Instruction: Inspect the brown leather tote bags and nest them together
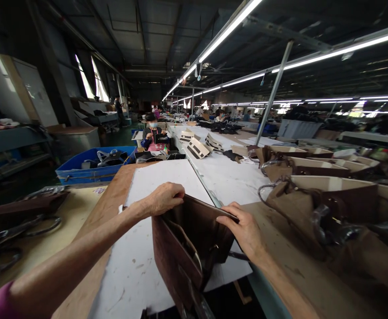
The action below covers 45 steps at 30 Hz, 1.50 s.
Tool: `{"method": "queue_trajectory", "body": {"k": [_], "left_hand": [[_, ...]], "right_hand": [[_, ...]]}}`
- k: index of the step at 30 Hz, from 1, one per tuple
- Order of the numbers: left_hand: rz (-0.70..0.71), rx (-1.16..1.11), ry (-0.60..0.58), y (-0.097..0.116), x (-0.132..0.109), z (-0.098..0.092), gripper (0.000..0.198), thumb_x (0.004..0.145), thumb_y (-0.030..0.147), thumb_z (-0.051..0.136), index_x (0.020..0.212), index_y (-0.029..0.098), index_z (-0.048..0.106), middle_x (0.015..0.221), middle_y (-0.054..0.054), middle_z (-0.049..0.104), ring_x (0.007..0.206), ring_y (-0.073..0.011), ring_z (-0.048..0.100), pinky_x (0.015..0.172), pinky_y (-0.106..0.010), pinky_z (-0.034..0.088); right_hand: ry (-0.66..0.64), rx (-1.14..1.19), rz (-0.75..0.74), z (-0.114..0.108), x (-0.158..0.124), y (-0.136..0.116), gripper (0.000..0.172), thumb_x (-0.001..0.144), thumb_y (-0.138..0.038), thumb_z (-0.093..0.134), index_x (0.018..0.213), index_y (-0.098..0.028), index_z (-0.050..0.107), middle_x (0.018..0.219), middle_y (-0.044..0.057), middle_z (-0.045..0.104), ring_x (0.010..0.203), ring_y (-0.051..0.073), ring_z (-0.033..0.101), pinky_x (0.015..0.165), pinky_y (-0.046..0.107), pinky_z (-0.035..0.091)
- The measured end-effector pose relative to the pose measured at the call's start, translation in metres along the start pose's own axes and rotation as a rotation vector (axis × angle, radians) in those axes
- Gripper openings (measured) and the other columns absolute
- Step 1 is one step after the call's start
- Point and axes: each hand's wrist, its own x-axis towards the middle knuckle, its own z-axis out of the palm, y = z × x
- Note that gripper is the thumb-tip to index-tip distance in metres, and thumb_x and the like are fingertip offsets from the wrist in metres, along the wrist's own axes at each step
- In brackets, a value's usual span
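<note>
A dark brown handbag (pixel 170 252) stands on the white-covered bench in front of me, its mouth gaping so that the brown lining shows. My left hand (pixel 167 197) pinches the bag's far rim near its left corner, fingers curled over the edge. At the right end of that rim, my right hand (pixel 242 223) grips the edge, thumb on the near side and fingers behind. Below the bag's front hangs a strap wrapped in clear plastic (pixel 197 301). A black flat piece (pixel 234 301) lies under the bag near the bottom of the view.
Several similar brown bags (pixel 340 199) with cream linings crowd the right side. Brown pieces and wrapped handles lie on a yellowish board (pixel 77 208) at left. Beyond is a blue bin (pixel 94 175). A co-worker (pixel 156 137) sits ahead, near cream cut panels (pixel 197 148).
</note>
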Motion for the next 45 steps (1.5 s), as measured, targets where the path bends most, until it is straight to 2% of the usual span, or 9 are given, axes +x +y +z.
{"method": "queue_trajectory", "body": {"k": [13,25,30,36,45], "left_hand": [[-0.109,-0.146,0.052,-0.001,-0.001,0.001,0.008,0.067,0.019,0.049,0.063,0.015,0.055,0.057,0.005,0.051,0.057,-0.0091,0.045,0.056,-0.02,0.032],[-0.189,-0.103,0.137,0.005,0.002,0.003,0.009,0.062,0.018,0.049,0.058,0.015,0.057,0.051,0.005,0.05,0.055,-0.0095,0.045,0.053,-0.019,0.031],[-0.195,-0.075,0.165,0.004,0.004,0.005,0.01,0.061,0.018,0.048,0.057,0.015,0.057,0.051,0.004,0.051,0.055,-0.0097,0.045,0.054,-0.02,0.033],[-0.219,-0.053,0.172,0.006,0.006,0.005,0.011,0.061,0.017,0.047,0.056,0.015,0.058,0.05,0.004,0.051,0.054,-0.0099,0.045,0.054,-0.02,0.034],[-0.21,-0.054,0.167,0.004,0.004,0.007,0.014,0.062,0.019,0.047,0.06,0.015,0.06,0.053,0.003,0.055,0.055,-0.0107,0.047,0.055,-0.021,0.035]], "right_hand": [[0.055,0.108,0.029,0.006,0.001,0.007,0.02,0.076,-0.036,0.053,0.072,-0.018,0.061,0.071,0.0,0.05,0.069,0.014,0.05,0.064,0.024,0.038],[0.086,-0.006,-0.024,0.008,-0.001,0.005,0.024,0.08,-0.039,0.048,0.075,-0.018,0.059,0.07,0.001,0.05,0.067,0.014,0.051,0.064,0.024,0.039],[0.1,-0.144,-0.049,0.007,0.0,0.003,0.026,0.081,-0.04,0.046,0.076,-0.019,0.059,0.07,0.001,0.053,0.067,0.014,0.052,0.064,0.025,0.04],[0.094,-0.488,-0.118,0.007,0.007,-0.01,0.023,0.083,-0.035,0.045,0.072,-0.022,0.06,0.073,0.0,0.057,0.07,0.014,0.052,0.063,0.024,0.036],[-0.025,-0.836,-0.123,0.032,0.029,-0.041,0.026,0.086,-0.03,0.041,0.068,-0.022,0.059,0.068,0.001,0.065,0.062,0.015,0.058,0.054,0.028,0.027]]}}
